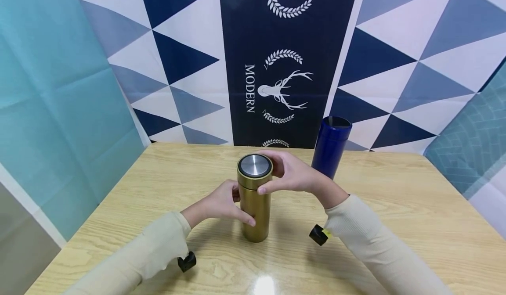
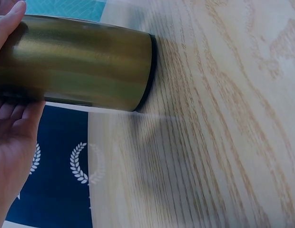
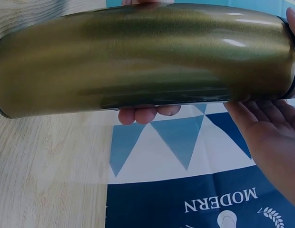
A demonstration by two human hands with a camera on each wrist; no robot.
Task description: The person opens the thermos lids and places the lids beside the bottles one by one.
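We see a gold vacuum flask [image 1: 259, 205] upright near the centre of the head view, over the wooden table [image 1: 395, 207]. At its nine o'clock, the left hand [image 1: 221, 202] grips the lower body between thumb and fingers. At two o'clock, the right hand [image 1: 290, 172] curls round the top, by the steel-topped lid [image 1: 254, 165]. Farther off at two o'clock, we find an open-topped blue flask [image 1: 333, 148]; a deer-print backdrop [image 1: 278, 92] hangs at twelve.
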